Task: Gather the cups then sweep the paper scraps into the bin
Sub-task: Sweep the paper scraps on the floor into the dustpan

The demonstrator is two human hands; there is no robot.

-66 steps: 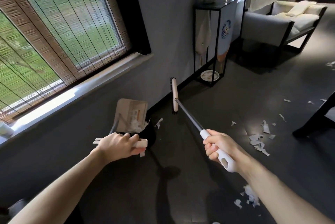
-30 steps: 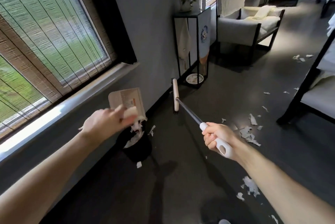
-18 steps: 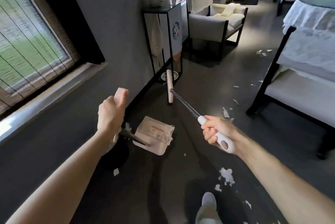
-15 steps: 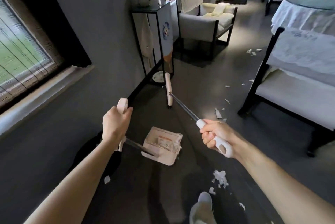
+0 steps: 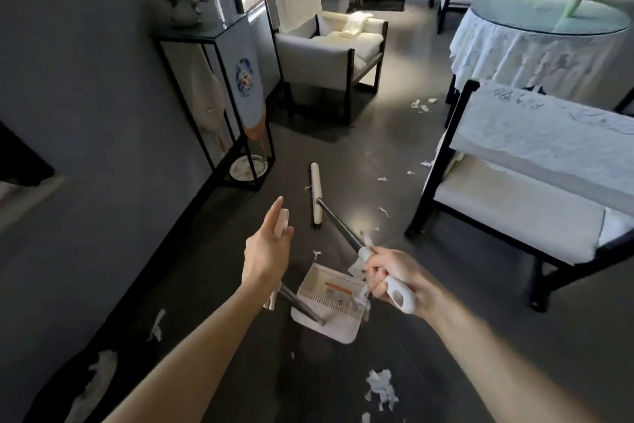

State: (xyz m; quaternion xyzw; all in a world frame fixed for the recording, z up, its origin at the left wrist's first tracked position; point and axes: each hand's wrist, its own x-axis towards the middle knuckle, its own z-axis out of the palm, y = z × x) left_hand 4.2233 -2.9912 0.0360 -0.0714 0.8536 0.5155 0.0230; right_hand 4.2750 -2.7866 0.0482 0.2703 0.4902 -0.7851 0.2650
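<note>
Head view shows us a smooth dark floor point(image 5: 343, 155) strewn with torn white scraps point(image 5: 380, 388), a grey wall point(image 5: 85, 97) on our left, a white cushioned armchair point(image 5: 329, 55) beyond. The beige plastic dustpan point(image 5: 326, 316), square with a comb edge, sits low between our arms. Our left hand point(image 5: 267, 251) is spread, straight-fingered along its upright handle point(image 5: 283, 222); our right hand point(image 5: 387, 277) curls round the white grip of the broom point(image 5: 316, 193), whose long head is down on the floor.

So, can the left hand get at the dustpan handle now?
Probably yes: the left hand is open right at the handle, with nothing between them. The right hand holds the broom clear of it.
</note>
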